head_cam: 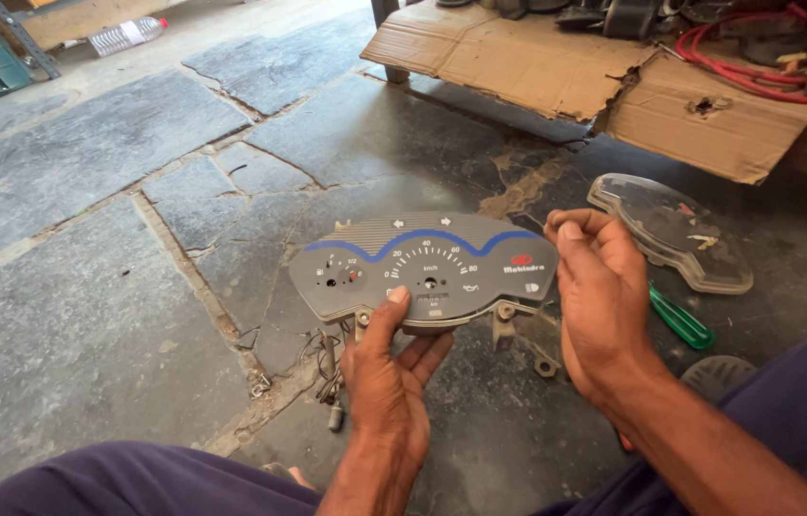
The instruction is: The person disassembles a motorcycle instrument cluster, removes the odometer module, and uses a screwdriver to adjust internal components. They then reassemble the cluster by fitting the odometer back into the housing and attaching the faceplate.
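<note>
The grey gauge panel (423,269) lay crosswise above the stone floor (88,315), facing up. The left hand (389,368) pinched its lower middle edge; the right hand (599,291) closed on its right end. A clear cover (676,229) lay further right.

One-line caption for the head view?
Left hand holds a grey instrument cluster over stone floor; right hand pinches near its edge.

Grey instrument cluster (423,268) in both hands
</note>
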